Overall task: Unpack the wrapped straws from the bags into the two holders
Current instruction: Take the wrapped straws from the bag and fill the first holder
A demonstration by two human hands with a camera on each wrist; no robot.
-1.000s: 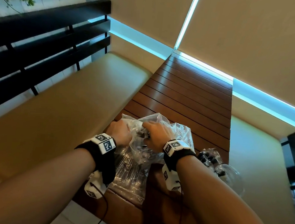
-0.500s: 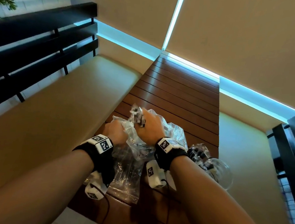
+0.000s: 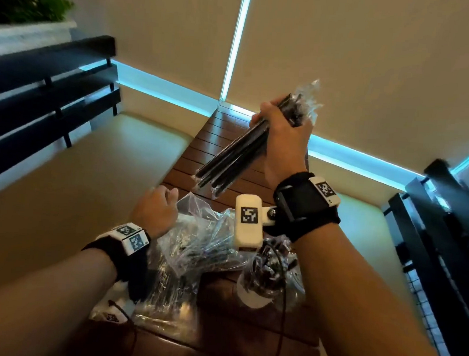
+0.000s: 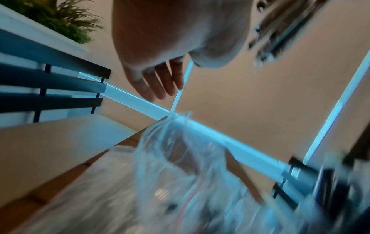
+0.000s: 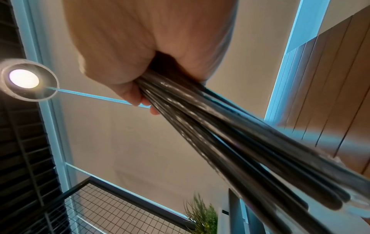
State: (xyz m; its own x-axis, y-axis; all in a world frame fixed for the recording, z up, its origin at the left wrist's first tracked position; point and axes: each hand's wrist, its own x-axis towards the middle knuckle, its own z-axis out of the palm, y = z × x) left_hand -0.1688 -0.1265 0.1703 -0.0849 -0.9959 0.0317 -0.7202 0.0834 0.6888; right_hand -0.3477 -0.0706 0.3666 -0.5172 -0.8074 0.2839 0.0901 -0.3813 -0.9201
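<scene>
My right hand (image 3: pixel 283 131) is raised above the wooden table (image 3: pixel 219 137) and grips a bundle of black wrapped straws (image 3: pixel 238 155), which slants down to the left; the right wrist view shows the same straws (image 5: pixel 230 142) running out of my fist. My left hand (image 3: pixel 156 211) hovers over the crumpled clear plastic bag (image 3: pixel 195 239), its fingers straight and holding nothing; in the left wrist view the fingers (image 4: pixel 160 82) point forward above the bag (image 4: pixel 180 158). A clear holder (image 3: pixel 264 278) with several straws in it stands right of the bag, under my right wrist.
Beige bench cushions (image 3: pixel 87 183) flank the slatted table on both sides. A black slatted backrest (image 3: pixel 47 87) stands at the left and a dark frame (image 3: pixel 443 222) at the right. A second bag of straws (image 3: pixel 162 298) lies under my left wrist.
My right hand has pulled the bundle of straws out of the bag and lifted it up and to the right. My left hand has let go of the bag.
</scene>
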